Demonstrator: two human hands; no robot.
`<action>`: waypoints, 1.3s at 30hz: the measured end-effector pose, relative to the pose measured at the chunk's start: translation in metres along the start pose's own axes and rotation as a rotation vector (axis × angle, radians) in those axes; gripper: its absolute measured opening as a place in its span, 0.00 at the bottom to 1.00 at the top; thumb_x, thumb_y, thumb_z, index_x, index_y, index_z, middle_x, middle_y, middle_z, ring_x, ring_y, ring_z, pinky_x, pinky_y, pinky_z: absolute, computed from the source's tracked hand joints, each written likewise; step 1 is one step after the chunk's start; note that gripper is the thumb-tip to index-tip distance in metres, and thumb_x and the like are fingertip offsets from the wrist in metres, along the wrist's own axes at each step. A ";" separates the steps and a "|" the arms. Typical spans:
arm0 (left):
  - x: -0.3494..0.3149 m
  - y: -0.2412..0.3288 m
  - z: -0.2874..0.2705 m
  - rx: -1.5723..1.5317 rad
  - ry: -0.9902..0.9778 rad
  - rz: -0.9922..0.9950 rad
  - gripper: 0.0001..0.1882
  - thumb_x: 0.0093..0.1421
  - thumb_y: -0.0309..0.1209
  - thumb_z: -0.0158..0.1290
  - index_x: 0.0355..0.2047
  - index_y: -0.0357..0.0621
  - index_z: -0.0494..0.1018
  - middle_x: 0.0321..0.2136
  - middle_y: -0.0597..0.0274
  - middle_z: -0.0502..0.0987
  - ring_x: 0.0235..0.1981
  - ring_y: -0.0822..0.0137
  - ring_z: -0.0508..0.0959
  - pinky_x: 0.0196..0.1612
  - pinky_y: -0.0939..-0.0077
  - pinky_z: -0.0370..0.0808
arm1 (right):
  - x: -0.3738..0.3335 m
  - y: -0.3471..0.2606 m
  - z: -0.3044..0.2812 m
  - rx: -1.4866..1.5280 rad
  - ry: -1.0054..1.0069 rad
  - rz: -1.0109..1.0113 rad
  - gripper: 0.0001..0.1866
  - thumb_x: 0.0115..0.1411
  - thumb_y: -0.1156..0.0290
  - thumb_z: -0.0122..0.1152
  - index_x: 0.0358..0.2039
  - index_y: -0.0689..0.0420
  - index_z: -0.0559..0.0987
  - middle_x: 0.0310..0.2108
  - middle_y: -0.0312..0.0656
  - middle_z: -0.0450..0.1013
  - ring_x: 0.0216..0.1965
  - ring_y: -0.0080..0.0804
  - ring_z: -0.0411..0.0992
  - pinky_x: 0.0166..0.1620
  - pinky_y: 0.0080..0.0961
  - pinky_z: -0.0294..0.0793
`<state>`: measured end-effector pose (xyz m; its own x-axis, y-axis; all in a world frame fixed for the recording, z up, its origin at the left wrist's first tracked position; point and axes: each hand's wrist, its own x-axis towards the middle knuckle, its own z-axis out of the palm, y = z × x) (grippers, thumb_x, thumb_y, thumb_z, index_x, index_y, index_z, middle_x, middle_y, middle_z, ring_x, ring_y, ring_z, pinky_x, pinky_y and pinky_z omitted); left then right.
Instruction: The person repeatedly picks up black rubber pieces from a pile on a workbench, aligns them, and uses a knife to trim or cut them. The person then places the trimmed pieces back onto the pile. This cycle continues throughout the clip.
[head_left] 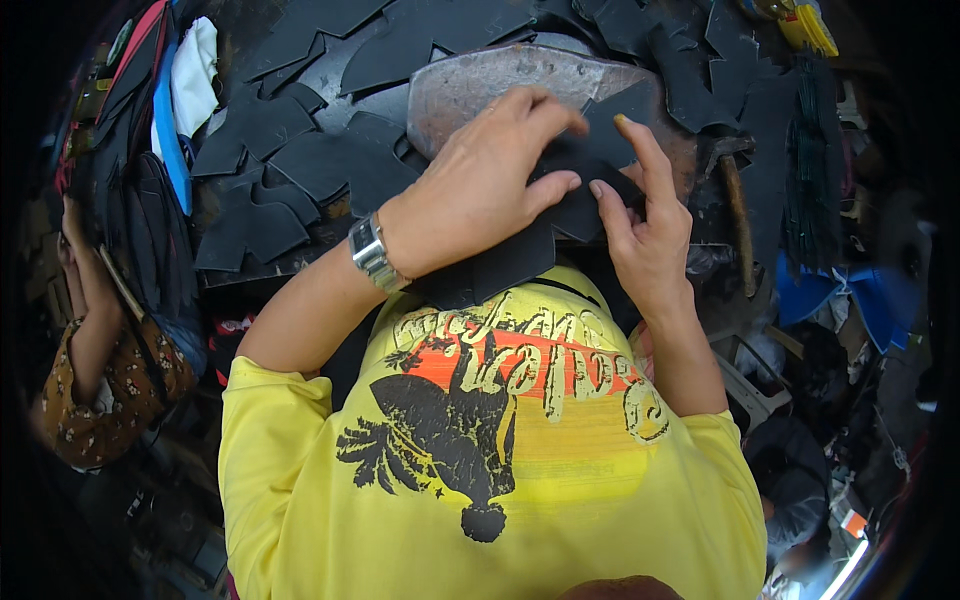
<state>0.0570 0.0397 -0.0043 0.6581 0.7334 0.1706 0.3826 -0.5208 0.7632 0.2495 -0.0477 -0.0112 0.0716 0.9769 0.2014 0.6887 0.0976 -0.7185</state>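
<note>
A black cut sheet piece (590, 190), leather-like and dark, lies between my hands at the table's near edge. My left hand (480, 170), with a metal watch on the wrist, is over its left side; the thumb and fingers are apart and the fingertips slightly blurred. My right hand (648, 205) holds the piece's right side, thumb on top and index finger raised, the other fingers partly hidden beneath. Another black flap (515, 262) hangs over the edge toward my yellow shirt. Under the hands sits a worn, greyish-brown slab (470, 90).
Several black cut pieces (340, 160) overlap across the table. A hammer (738, 215) with a wooden handle lies to the right. Farther left are a white cloth (195, 68) and a blue strip (172, 130). Another person's arm (85, 290) shows at the left rim.
</note>
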 end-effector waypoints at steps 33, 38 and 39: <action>0.004 0.005 0.004 -0.967 0.040 -0.078 0.45 0.60 0.16 0.61 0.74 0.44 0.53 0.68 0.56 0.65 0.51 0.71 0.79 0.54 0.75 0.80 | -0.009 -0.036 0.003 0.819 0.338 0.307 0.47 0.57 0.79 0.73 0.73 0.57 0.56 0.24 0.26 0.62 0.23 0.09 0.62 0.26 0.07 0.63; 0.005 0.003 0.002 -0.923 0.034 -0.022 0.44 0.60 0.18 0.62 0.74 0.44 0.54 0.68 0.56 0.64 0.52 0.70 0.79 0.54 0.75 0.80 | -0.008 -0.026 0.000 1.042 0.233 0.454 0.30 0.58 0.80 0.73 0.60 0.61 0.73 0.27 0.33 0.75 0.21 0.12 0.68 0.23 0.11 0.68; 0.006 0.002 0.000 -0.916 0.020 0.002 0.44 0.60 0.18 0.62 0.74 0.44 0.54 0.68 0.57 0.64 0.52 0.71 0.78 0.54 0.75 0.80 | -0.009 -0.022 0.000 1.065 0.229 0.492 0.25 0.59 0.80 0.72 0.56 0.61 0.75 0.28 0.34 0.76 0.20 0.13 0.69 0.23 0.12 0.69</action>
<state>0.0622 0.0427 -0.0016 0.6435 0.7449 0.1763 -0.2876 0.0219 0.9575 0.2333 -0.0585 0.0028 0.3615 0.9075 -0.2138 -0.3849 -0.0636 -0.9208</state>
